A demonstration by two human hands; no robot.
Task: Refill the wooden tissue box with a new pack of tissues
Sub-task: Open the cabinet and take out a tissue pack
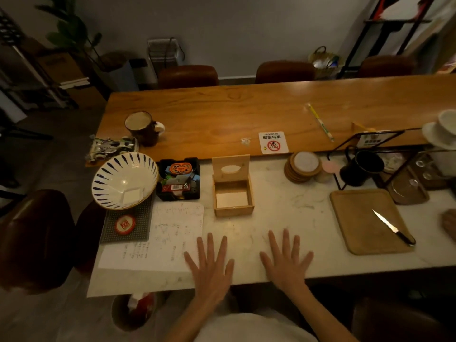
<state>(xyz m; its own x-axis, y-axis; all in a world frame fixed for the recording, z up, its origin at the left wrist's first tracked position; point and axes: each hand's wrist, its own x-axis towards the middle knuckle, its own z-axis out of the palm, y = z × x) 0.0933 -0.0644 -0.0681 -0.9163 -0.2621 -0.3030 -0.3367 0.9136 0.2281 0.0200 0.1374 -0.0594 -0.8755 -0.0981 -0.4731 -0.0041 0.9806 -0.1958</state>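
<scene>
The wooden tissue box (233, 209) stands on the white marble counter, straight ahead of me, with its hinged lid (231, 167) tipped up and back. Its inside looks bare down to the pale bottom. I see no pack of tissues anywhere in view. My left hand (209, 264) lies flat on the counter, palm down with fingers spread, near the front edge and below the box. My right hand (286, 259) lies flat the same way a little to the right. Neither hand holds anything or touches the box.
A sheet of paper (167, 238) lies by my left hand, with a striped bowl (124, 180) and a black tray of small items (179, 178) behind it. To the right lie a wooden board (357, 218) bearing a knife (392, 227), stacked coasters (303, 166) and a black mug (361, 169). A bin (134, 309) sits below the counter.
</scene>
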